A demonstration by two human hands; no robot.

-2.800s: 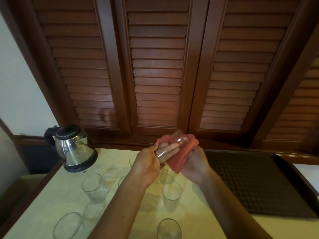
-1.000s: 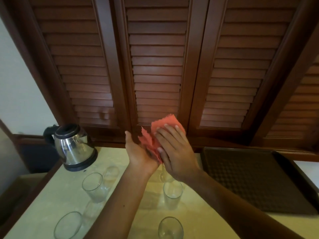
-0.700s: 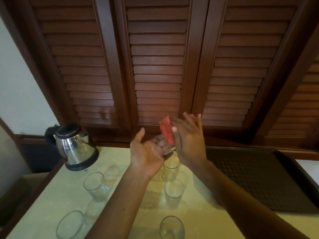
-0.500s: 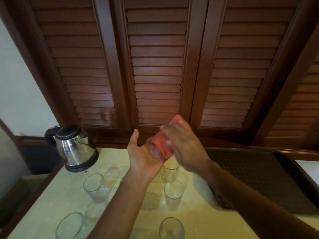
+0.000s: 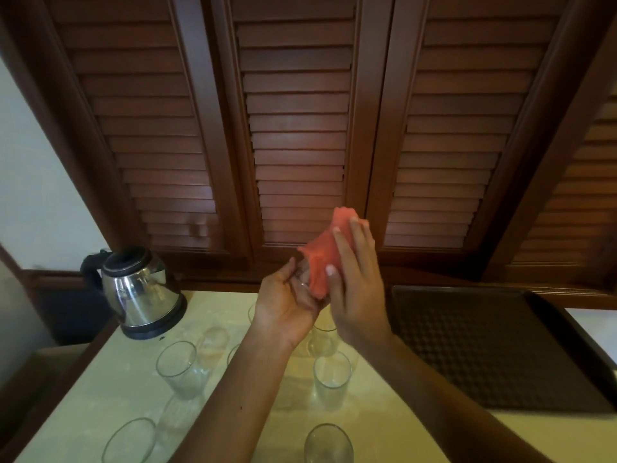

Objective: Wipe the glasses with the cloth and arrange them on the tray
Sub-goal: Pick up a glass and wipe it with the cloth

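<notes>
A: While the glass (image 5: 302, 282) lies nearly hidden in the left hand (image 5: 283, 304), main risk is a slip. Only a glint shows by the palm; how firmly the fingers curl round it, I cannot tell.

B: Cause?

A: Smooth glass, rubbed from the side. The right hand (image 5: 355, 289) presses the cloth (image 5: 322, 259) against it with straight fingers, no grip of its own. A hard stroke could push the glass out of the left palm.

B: And below?

A: Other glasses stand on the worktop (image 5: 100, 392) right under the hands, one (image 5: 332, 379) directly beneath. A drop would likely strike them.

B: Cloth itself?

A: Coral-red, crumpled, bunched up past the fingertips. Loose folds could snag the rim.

B: Tray?

A: Dark tray (image 5: 500, 345), textured, to the right, nothing on it that I can see. No glass arranged yet.

B: Anything else?

A: Steel kettle (image 5: 142, 292) at the left rear, clear of the work.
</notes>
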